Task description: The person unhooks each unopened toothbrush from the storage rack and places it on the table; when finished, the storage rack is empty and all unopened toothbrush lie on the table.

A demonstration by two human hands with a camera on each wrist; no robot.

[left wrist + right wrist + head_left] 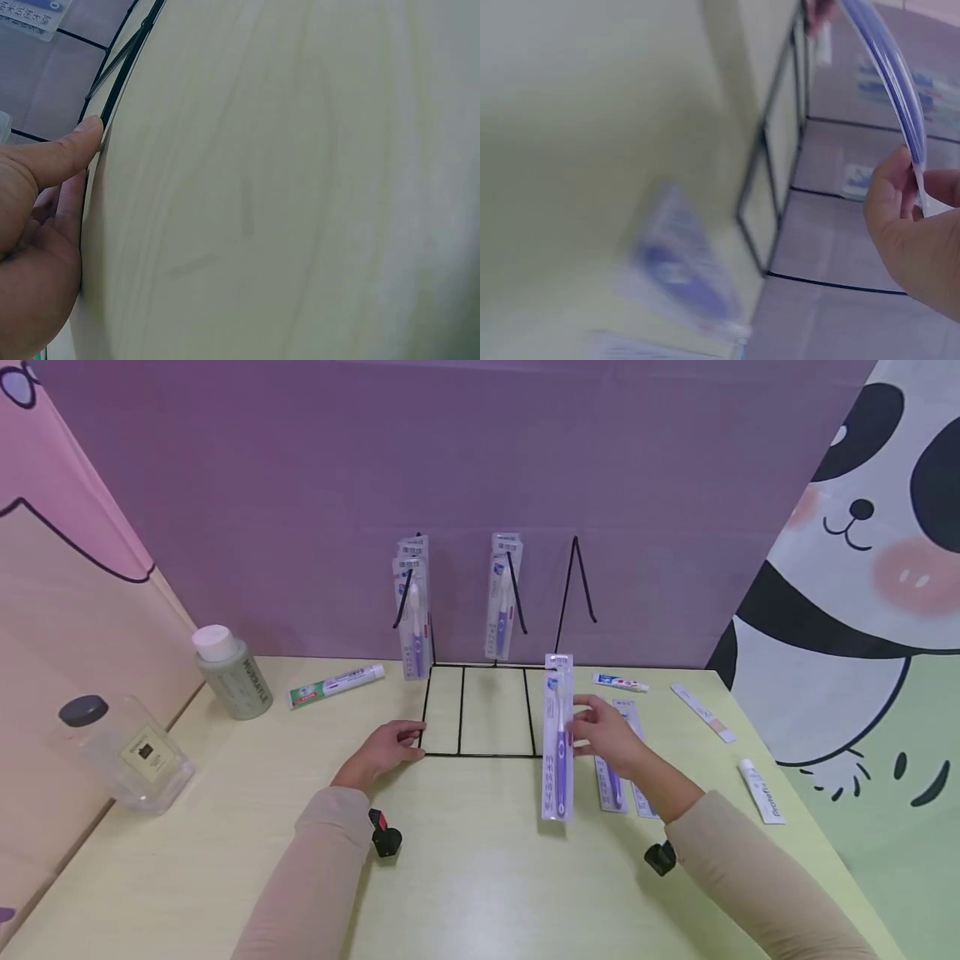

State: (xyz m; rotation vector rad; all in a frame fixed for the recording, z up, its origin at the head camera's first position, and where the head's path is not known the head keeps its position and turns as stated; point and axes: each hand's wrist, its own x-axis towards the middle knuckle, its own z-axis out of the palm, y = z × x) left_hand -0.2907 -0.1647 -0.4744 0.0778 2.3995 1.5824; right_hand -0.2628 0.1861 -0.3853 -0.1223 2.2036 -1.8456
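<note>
My right hand (606, 732) pinches a packaged toothbrush (558, 752) by its right edge, holding it upright over the right front of a black wire display rack (480, 755). In the right wrist view the purple package (892, 71) bends slightly above the fingers. At the rack's left front corner, my left hand (384, 750) grips the base wire, its thumb (79, 150) on the wire in the left wrist view. Several packaged toothbrushes (412, 618) hang on the rack's left hook, and more (502, 597) on the middle one. The right hook (576, 577) carries nothing.
Two packaged toothbrushes (611, 787) lie behind my right hand. Toothpaste tubes (336, 686) (620, 682) (761, 792) and a slim packet (702, 712) lie around the rack. A green bottle (234, 675) and a clear bottle (135, 756) stand at left. A purple backdrop (300, 510) rises behind.
</note>
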